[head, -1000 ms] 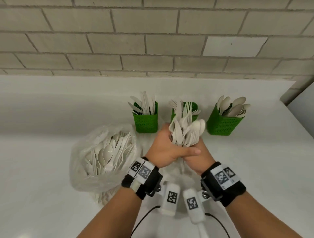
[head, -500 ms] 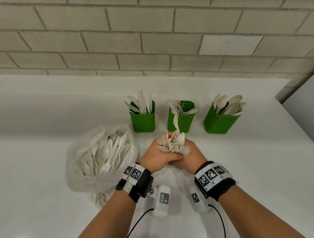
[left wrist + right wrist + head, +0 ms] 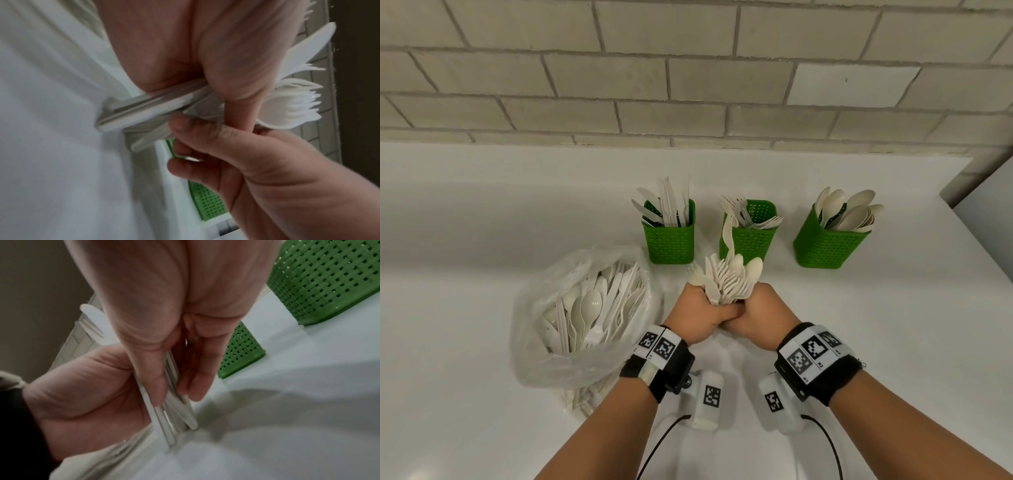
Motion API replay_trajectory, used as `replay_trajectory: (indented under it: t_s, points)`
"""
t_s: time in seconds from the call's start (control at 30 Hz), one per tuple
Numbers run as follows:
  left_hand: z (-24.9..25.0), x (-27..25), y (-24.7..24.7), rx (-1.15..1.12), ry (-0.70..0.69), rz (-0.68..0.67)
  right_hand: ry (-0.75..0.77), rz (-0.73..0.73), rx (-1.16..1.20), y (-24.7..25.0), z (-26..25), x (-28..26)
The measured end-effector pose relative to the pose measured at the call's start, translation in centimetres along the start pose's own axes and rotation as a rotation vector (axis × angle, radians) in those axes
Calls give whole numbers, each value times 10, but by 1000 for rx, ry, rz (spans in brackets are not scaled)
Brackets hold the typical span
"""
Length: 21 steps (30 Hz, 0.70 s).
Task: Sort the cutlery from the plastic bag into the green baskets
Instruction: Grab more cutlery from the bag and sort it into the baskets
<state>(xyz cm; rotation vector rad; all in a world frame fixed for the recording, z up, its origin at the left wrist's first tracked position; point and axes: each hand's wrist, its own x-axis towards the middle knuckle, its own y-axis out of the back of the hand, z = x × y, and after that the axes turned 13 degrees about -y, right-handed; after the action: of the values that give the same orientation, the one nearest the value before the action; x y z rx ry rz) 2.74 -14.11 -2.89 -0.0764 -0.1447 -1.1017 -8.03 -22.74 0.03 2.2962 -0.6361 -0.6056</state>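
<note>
Both the left hand [image 3: 697,313] and right hand [image 3: 758,317] clamped their fingers on a mixed cutlery bundle [image 3: 726,279] before the fork basket [image 3: 750,236]; squaring the handles first would ease picking out each type.

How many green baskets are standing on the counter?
3, in a row near the wall: left basket with knives, middle basket with forks, right basket with spoons. None seems hidden.

Plain test or lab-style work counter

A bare white countertop [image 3: 825,342] fills the lower frame, a pale painted block wall [image 3: 688,68] the upper; tagged wrist cameras [image 3: 709,397] with cables sit at bottom centre.
</note>
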Motion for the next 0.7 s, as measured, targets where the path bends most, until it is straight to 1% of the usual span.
replay_trajectory:
  t_s: [0.07,0.1,0.17,0.23,0.3,0.37,0.43,0.57,0.63,0.7]
  points:
    - [-5,1,-2,16,29,11,-74,-49,-61,-3,2,1]
    - [-5,2,-2,13,40,26,-94,-54,-52,-3,3,2]
    - [-3,4,-2,-7,31,44,-75,-34,10,0,2,1]
    - [0,4,1,-63,10,47,-43,-45,126,3,5,0]
    - [4,2,5,-135,-2,69,-91,-117,298,9,8,-5]
    - [7,-1,9,-136,-32,90,-151,-164,430,21,6,-11]
    - [11,-2,13,-89,-61,81,-158,-104,500,38,4,-13]
    - [14,-6,13,-1,-70,-6,-131,148,637,66,-10,-9]
    - [16,-9,11,40,-80,-59,-73,214,698,73,-23,-9]
    - [17,-10,9,60,-98,-93,29,244,700,76,-35,-9]
